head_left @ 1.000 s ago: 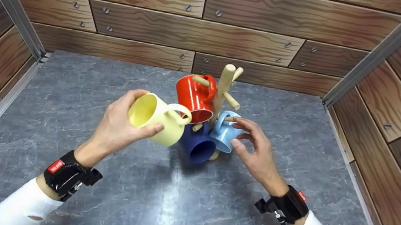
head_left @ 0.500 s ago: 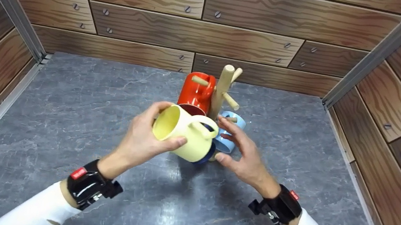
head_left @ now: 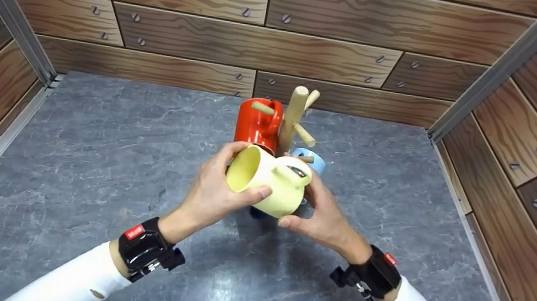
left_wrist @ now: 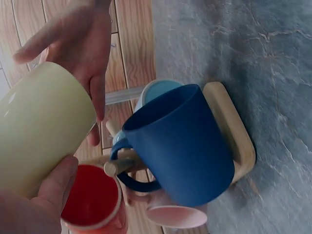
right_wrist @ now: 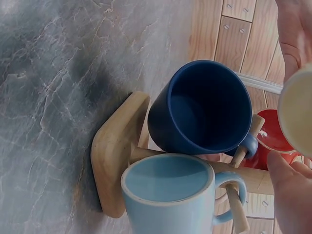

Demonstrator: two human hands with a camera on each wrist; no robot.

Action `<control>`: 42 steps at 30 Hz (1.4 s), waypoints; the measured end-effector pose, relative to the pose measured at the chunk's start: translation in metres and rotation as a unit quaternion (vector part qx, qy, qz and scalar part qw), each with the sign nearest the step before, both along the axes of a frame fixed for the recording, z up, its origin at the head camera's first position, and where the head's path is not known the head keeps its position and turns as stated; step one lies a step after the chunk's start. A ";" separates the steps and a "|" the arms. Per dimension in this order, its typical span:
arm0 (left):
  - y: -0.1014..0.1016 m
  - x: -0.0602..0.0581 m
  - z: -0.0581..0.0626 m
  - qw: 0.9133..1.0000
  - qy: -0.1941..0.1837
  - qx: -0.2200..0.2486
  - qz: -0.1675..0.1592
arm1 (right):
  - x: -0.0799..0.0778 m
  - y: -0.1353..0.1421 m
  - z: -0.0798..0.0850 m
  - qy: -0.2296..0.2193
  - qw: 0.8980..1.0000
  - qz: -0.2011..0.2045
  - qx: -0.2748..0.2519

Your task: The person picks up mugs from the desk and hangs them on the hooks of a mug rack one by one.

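My left hand (head_left: pixel 212 187) grips a pale yellow mug (head_left: pixel 281 192) round its body, thumb along the near side. The mug lies tilted sideways, mouth to the left and handle to the upper right. My right hand (head_left: pixel 329 216) is at the mug's base, thumb low in front and fingers partly hidden behind it. In the left wrist view that hand's fingers (left_wrist: pixel 98 95) look straight. Behind them stands a wooden mug tree (head_left: pixel 294 113) bearing a red mug (head_left: pixel 254 121), a light blue mug (head_left: pixel 317 161), a dark blue mug (left_wrist: pixel 183 146) and a pink mug (left_wrist: pixel 178 217).
The mug tree's wooden base (right_wrist: pixel 114 156) rests on a grey marbled surface (head_left: pixel 125 135). Bare pegs (head_left: pixel 305 135) stick out near the tree's top. Wood-patterned walls (head_left: pixel 201 33) with metal corner posts (head_left: pixel 494 64) enclose the back and sides.
My left hand has carried the yellow mug to the right, in front of the tree. My right hand has shifted slightly left, from beside the light blue mug to the yellow mug's base.
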State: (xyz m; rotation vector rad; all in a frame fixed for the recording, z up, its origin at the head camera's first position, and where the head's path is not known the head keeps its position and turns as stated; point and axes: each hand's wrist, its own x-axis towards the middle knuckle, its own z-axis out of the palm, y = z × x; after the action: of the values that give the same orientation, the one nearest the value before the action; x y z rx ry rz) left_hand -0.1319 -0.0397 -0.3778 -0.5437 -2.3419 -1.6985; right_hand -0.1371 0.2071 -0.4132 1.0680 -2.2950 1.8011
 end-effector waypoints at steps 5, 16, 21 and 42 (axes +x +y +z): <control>0.006 -0.002 -0.001 1.000 0.004 0.010 -0.003 | 0.000 0.000 -0.002 -0.008 1.000 -0.011 -0.017; 0.018 0.000 -0.003 1.000 -0.017 0.012 -0.007 | -0.001 0.007 0.002 -0.008 1.000 -0.017 -0.014; 0.017 0.000 -0.003 0.999 0.001 0.002 -0.039 | -0.003 0.014 0.007 -0.017 1.000 -0.012 -0.009; 0.014 0.000 -0.001 0.994 -0.002 0.049 -0.100 | -0.014 0.028 0.016 -0.108 0.991 -0.005 -0.077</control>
State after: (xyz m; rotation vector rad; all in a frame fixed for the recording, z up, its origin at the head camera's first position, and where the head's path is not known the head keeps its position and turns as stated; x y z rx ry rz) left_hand -0.1322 -0.0257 -0.3791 -0.7813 -2.2567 -1.8897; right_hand -0.1514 0.2347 -0.3976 0.8777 -2.2177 2.1447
